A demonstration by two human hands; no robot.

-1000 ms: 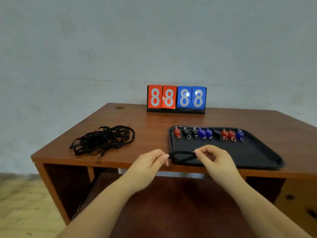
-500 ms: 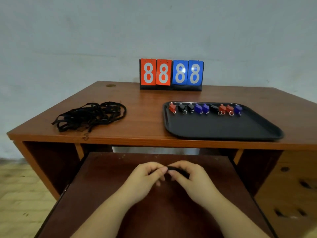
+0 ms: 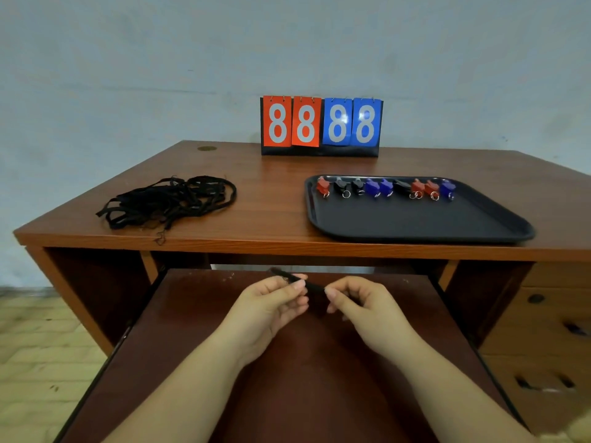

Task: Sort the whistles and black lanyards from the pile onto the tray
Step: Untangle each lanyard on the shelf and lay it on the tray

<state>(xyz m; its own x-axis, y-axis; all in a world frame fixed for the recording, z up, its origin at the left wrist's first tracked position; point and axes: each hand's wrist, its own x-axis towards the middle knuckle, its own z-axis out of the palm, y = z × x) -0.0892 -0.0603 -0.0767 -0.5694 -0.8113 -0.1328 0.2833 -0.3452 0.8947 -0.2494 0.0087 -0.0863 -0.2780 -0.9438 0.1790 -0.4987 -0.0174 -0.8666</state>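
Both hands hover low over the pull-out shelf (image 3: 287, 362), near the desk's front edge, with one black lanyard (image 3: 311, 285) stretched between them: the left hand (image 3: 271, 310) pinches one end and the right hand (image 3: 364, 310) pinches the other. It looks light, limp and apt to tangle, so folding it and holding it at the fold should control it. More lanyards (image 3: 169, 203) lie heaped far left; whistles (image 3: 385, 188) line the tray (image 3: 415, 225) at the right.
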